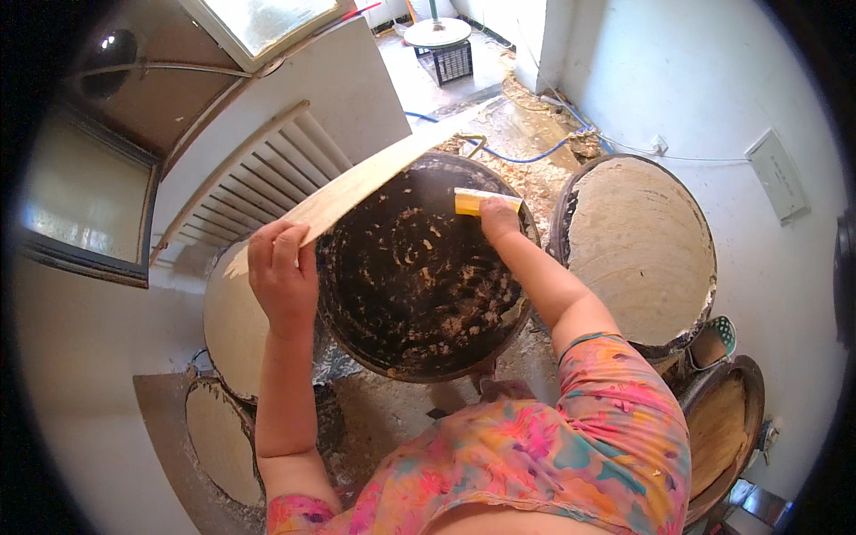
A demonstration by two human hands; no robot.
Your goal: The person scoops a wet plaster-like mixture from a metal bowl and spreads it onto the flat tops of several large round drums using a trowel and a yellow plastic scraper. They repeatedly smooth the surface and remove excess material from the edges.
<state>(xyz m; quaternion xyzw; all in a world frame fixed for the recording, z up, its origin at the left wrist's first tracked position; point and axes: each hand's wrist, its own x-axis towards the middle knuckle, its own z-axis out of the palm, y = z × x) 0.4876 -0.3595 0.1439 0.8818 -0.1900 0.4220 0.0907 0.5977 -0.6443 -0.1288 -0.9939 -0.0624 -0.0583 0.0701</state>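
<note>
Both grip: L hand point(283, 272), sheet point(367, 185) running fwd; R hand point(501, 221), yellow tool point(466, 203) jutting L.

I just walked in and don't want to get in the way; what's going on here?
A person's left hand grips one end of a thin pale sheet, raised aslant over the left side of a dark round griddle. The right hand holds a yellow scraper over the griddle's far right part. Pale scraps dot the dark surface. Pale layers cover the round griddle on the right and the one on the left.
</note>
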